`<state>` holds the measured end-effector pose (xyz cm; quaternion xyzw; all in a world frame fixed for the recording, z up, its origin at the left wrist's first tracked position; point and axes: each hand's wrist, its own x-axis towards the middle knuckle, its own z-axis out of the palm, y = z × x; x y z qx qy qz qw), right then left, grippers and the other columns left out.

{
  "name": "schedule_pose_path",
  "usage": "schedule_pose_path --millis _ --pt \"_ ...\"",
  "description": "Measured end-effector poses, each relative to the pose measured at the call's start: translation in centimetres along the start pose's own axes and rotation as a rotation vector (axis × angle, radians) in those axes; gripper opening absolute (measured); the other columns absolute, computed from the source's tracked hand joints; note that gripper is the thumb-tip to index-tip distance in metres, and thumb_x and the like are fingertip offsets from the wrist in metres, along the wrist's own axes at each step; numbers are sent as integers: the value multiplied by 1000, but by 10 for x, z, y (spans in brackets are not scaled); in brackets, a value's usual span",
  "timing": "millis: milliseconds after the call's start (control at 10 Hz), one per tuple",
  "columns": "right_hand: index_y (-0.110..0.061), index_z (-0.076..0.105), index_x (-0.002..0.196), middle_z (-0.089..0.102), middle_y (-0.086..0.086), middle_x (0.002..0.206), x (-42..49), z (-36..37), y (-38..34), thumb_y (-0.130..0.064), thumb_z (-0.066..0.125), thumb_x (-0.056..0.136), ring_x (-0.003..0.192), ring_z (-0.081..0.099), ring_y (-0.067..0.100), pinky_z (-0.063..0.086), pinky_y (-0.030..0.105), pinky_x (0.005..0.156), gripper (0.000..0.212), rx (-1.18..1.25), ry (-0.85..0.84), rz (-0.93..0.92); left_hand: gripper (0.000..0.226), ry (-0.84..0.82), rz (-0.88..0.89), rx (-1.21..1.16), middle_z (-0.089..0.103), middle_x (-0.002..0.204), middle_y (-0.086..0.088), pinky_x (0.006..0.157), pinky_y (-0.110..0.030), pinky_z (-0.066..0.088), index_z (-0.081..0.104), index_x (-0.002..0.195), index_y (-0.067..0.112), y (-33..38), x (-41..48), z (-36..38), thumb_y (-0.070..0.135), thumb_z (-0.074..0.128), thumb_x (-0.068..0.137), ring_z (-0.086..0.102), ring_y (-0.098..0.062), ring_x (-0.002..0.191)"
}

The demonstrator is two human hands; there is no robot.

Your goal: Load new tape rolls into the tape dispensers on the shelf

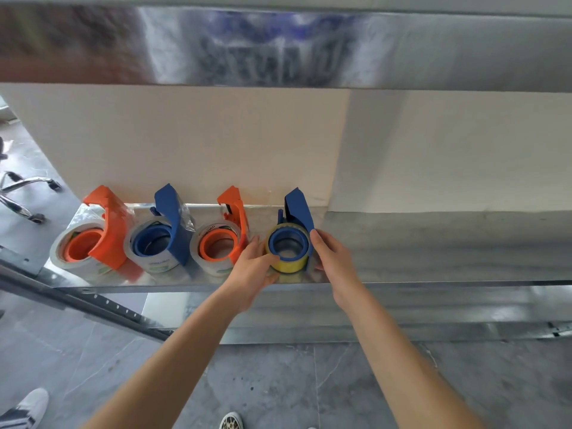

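Note:
Several tape dispensers stand in a row on the metal shelf (418, 243). From the left: an orange dispenser (108, 230) with a white roll, a blue dispenser (173, 224) with a white roll, and a second orange dispenser (236, 218) with a white roll. At the right end stands a blue dispenser (298, 212) carrying a yellow tape roll (289, 263). My left hand (250, 274) grips the yellow roll from its left and front. My right hand (331, 258) holds the blue dispenser's right side, fingers curled round its body.
A white wall panel rises behind the shelf. An upper metal shelf edge (278, 48) hangs overhead. The shelf stretches on to the right of the dispensers. Below lie a grey tiled floor, a slotted shelf upright (102, 305), an office chair base (21, 196), and shoes at the bottom edge.

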<state>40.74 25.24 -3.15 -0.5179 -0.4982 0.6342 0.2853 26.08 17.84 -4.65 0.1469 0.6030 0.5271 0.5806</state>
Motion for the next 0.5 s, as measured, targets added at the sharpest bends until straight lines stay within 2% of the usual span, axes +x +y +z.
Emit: schedule_pose_path --millis 100,200,300,400,500 --pt "-27 62 119 66 -11 116 -4 -4 -2 -41 57 92 107 59 4 49 30 95 30 -20 -34 3 87 -11 5 32 44 147 4 98 -49 48 32 144 36 0 -6 1 26 68 66 50 -25 127" --pt "-25 54 134 61 -6 127 -12 -11 -4 -44 63 88 117 55 12 47 35 101 51 -48 -29 5 85 18 51 116 40 149 7 102 -50 44 30 145 36 6 -18 3 31 68 69 46 -22 130" --pt "-29 48 137 54 -6 132 -22 -19 -11 -47 65 85 123 50 13 44 32 99 58 -133 -14 -46 81 76 164 235 28 155 9 113 -45 31 21 150 28 16 -31 7 27 67 83 33 -18 139" --pt "-29 43 141 48 -5 140 -29 -29 -24 -47 66 84 129 44 12 35 26 96 63 -262 20 -125 75 87 281 381 27 155 6 117 -39 25 20 150 26 28 -45 14 25 63 89 26 -15 142" --pt "-26 37 145 39 -4 150 -43 -41 -39 -45 67 84 138 34 14 28 27 107 70 -459 37 -277 74 93 352 521 30 154 3 114 -36 27 17 149 30 41 -68 23 28 62 90 29 -16 140"
